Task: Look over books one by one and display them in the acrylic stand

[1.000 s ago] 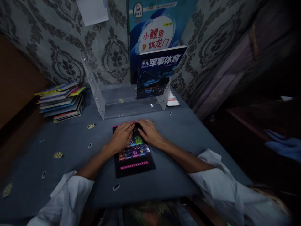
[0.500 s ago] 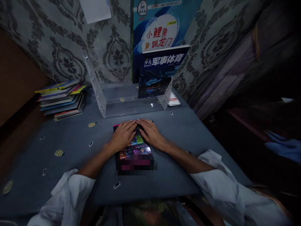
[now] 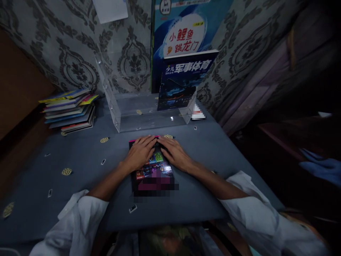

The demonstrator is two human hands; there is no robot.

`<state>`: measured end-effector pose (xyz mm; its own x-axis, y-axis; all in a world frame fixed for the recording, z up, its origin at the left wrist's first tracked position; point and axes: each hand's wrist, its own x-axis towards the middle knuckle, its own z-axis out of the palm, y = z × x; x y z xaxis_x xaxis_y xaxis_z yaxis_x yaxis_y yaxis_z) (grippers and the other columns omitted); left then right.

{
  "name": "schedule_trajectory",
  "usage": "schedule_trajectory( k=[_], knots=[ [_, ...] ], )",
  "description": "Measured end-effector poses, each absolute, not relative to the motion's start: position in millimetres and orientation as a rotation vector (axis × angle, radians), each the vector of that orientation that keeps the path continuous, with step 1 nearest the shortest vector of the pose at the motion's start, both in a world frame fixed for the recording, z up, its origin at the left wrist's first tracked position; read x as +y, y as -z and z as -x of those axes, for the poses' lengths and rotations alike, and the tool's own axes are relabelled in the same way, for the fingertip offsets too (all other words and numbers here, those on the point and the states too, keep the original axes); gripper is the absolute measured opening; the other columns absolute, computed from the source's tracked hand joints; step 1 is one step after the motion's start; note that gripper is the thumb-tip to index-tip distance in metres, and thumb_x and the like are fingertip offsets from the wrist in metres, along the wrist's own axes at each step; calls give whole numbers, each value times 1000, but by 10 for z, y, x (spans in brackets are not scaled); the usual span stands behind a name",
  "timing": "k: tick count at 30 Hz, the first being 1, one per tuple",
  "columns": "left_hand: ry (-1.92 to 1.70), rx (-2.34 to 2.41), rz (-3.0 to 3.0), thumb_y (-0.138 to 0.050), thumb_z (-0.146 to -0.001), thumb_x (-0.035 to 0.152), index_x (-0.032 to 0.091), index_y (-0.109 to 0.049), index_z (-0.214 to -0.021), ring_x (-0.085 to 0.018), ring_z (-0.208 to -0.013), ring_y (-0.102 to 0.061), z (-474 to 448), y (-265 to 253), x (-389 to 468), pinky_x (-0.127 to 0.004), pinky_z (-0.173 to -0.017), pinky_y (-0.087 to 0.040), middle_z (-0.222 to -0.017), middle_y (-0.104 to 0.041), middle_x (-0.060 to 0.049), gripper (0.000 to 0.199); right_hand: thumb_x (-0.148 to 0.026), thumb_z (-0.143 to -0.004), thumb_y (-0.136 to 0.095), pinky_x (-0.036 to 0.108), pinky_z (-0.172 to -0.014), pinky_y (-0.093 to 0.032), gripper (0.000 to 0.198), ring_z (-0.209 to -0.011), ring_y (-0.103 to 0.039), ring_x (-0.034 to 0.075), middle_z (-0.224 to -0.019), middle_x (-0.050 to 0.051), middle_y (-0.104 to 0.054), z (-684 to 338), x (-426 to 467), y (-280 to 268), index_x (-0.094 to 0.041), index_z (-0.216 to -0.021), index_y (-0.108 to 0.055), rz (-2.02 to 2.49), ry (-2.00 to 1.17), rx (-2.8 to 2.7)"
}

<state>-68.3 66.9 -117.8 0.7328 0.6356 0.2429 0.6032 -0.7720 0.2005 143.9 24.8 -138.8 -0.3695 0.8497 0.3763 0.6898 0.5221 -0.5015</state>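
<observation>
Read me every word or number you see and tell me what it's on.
"小鲤鱼跳龙门": tall blue book
"少儿": dark blue book
"军事体育": dark blue book
Too small or blurred to read: finer print on both covers, the black book, the tablecloth labels.

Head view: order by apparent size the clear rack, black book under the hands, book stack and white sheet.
1. Clear rack
2. Black book and book stack: too alike to rank; the former is nearer, partly covered
3. White sheet, cropped
</observation>
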Motion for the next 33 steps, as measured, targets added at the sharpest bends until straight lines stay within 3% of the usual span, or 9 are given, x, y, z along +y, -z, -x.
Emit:
schedule_trajectory(
  k=[11,24,33],
  knots=[
    [-461,1006,-2836,-42,-102,28,20,-53,-142,-25,-140,-47,685,1163,667,-45,-115,-35,-149,-54,-8,42,-21,-97,-47,55,-110,-46,41,-134,-55,28,-141,17,-61,-1452,199,1381,-16,-136,-61,1262,-271,-2202],
    [-469,942,-2871,-41,-104,27,19,-60,-134,-22,-138,-49,690,1143,637,-44,-114,-36,-144,-59,-8,37,-18,-98,-48,50,-96,-56,33,-119,-66,28,-126,15,-71,-1438,53,1334,-17,-122,-69,1227,-106,-2173],
    [-245,876,-2906,-37,-104,33,22,-42,-149,-24,-150,-31,671,1088,658,-53,-120,-26,-160,-40,-8,46,-19,-98,-49,49,-92,-57,30,-112,-68,27,-121,14,-73,-1410,31,1308,-18,-117,-72,1209,-68,-2156]
  ],
)
